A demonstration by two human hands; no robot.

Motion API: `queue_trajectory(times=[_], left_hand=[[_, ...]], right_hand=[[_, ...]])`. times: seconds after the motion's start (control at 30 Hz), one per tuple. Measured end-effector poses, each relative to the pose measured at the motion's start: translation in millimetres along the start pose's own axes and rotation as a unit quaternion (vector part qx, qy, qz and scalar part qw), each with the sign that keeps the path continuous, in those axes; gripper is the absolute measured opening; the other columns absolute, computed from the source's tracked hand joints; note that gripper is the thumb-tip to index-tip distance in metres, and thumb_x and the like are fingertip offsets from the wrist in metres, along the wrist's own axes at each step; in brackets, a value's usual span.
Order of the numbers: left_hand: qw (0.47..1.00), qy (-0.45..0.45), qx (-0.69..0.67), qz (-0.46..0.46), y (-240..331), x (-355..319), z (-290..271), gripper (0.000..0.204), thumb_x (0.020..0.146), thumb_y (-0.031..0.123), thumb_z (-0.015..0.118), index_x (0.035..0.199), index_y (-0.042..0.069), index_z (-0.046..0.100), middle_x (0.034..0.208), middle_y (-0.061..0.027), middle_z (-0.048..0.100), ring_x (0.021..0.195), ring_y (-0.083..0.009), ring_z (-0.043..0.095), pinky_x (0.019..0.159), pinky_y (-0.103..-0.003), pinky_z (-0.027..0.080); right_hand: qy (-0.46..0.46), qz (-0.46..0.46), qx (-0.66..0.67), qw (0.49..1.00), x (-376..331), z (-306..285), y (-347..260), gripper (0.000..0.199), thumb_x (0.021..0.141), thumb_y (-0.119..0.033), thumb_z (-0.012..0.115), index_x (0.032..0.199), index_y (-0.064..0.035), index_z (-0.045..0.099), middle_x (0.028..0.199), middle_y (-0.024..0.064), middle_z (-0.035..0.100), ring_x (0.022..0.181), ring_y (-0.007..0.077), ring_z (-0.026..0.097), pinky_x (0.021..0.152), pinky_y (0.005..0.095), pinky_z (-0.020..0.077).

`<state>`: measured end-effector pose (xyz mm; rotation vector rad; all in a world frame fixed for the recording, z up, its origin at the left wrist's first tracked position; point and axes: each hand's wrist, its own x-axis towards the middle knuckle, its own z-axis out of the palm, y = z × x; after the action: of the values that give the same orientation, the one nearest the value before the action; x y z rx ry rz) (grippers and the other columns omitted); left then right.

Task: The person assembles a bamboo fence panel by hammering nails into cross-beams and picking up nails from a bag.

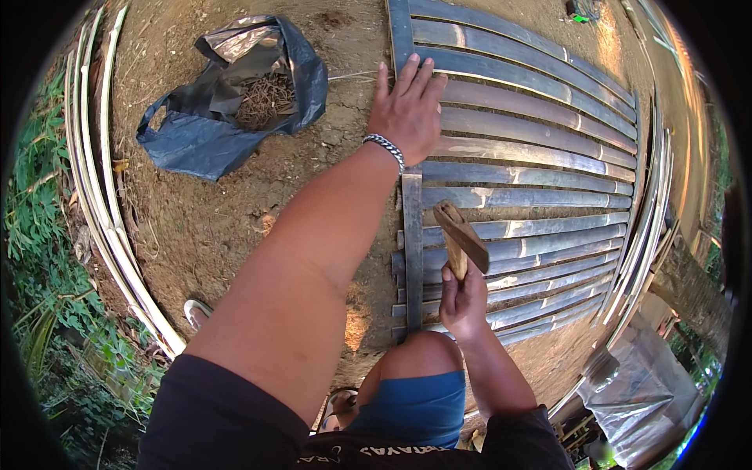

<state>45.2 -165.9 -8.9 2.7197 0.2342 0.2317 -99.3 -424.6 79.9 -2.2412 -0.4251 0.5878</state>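
Note:
My left hand (408,110) lies with fingers spread over the left edge of a bamboo slat panel (540,121). Its fingertips rest near the upright strip that crosses the slat ends; the spot under the palm is hidden. My right hand (464,301) is closed round the wooden handle of a hatchet (464,239), whose brown wedge-shaped head is held above the lower slats. Dark bamboo slats run side by side across the panel, with narrow gaps between them. At their left ends, the lower crossing strip (412,251) stretches down toward my knee.
Left of the panel, a dark plastic bag (227,117) lies open on the soil, holding thin brown pieces (266,100). Long pale poles (94,157) line the far left, beside green plants (35,211). More thin strips (646,227), a log (693,286) and plastic sheeting (638,392) lie right.

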Motion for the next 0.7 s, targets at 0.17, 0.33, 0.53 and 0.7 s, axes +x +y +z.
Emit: queue_trajectory(times=[0.17,0.33,0.53,0.7], left_hand=[[1.000,0.009,-0.002,0.003,-2,-2,0,0.053,0.103,0.027,0.050,0.154,0.015,0.047,0.168,-0.0093,0.035,0.160,-0.0280,0.021,0.129,-0.061,0.011],[1.000,0.007,-0.008,0.005,1,0,0,0.053,0.102,0.026,0.051,0.153,0.014,0.048,0.167,-0.0100,0.036,0.159,-0.0288,0.021,0.129,-0.061,0.012],[1.000,0.023,-0.012,0.007,-2,-2,2,0.052,0.100,0.024,0.052,0.151,0.013,0.050,0.165,-0.0110,0.039,0.159,-0.0298,0.023,0.129,-0.062,0.013],[0.999,0.030,-0.024,0.011,-1,0,2,0.052,0.099,0.023,0.053,0.150,0.012,0.051,0.165,-0.0113,0.039,0.158,-0.0302,0.024,0.129,-0.062,0.013]], right_hand=[[-0.012,0.021,-0.062,0.998,5,2,1,0.053,0.098,0.000,0.061,0.149,-0.0073,0.050,0.103,0.0223,0.070,0.081,0.0384,0.071,0.074,0.0413,0.0567],[0.046,-0.068,0.076,0.994,0,-5,4,0.049,0.098,0.005,0.054,0.146,-0.0027,0.052,0.097,0.0171,0.069,0.078,0.0213,0.067,0.071,0.0313,0.0529],[-0.009,0.023,-0.055,0.998,5,2,-1,0.046,0.097,-0.002,0.060,0.142,0.0016,0.052,0.110,0.0321,0.067,0.092,0.0486,0.069,0.078,0.0449,0.0570],[0.013,-0.049,-0.082,0.995,9,8,0,0.037,0.102,-0.004,0.056,0.138,0.0028,0.049,0.094,0.0243,0.065,0.080,0.0340,0.067,0.071,0.0406,0.0530]])
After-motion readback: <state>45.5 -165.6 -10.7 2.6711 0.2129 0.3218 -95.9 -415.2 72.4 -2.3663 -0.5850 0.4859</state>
